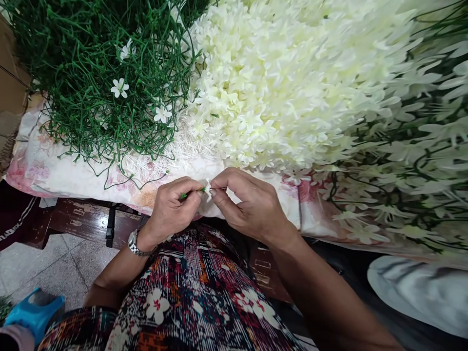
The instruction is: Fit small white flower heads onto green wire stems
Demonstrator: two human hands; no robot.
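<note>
1. Left hand (171,208): fingers pinched shut on a thin green stem (190,192); only a short length of it shows past the fingertips. Metal watch (134,243) on that wrist.
2. Right hand (248,204): thumb and forefinger closed on a small white flower (208,187), held right at the stem's tip. Whether flower and stem are already joined, cannot tell.
3. Both hands meet near centre, just above the near edge of a floral cloth (47,170) and over the person's patterned lap (197,297).
4. Far left on the cloth: tangled heap of green stems (95,73), a few white blooms already on them.
5. Far centre: big pile of loose cream flowers (292,83), its near edge just beyond the hands.
6. Right: finished sprays (413,161), white blooms on dark green stems, spilling over the cloth.
7. Near left: dark wooden bench (84,219) under the cloth, tiled floor (47,268), blue shoe (34,314) at the corner.
</note>
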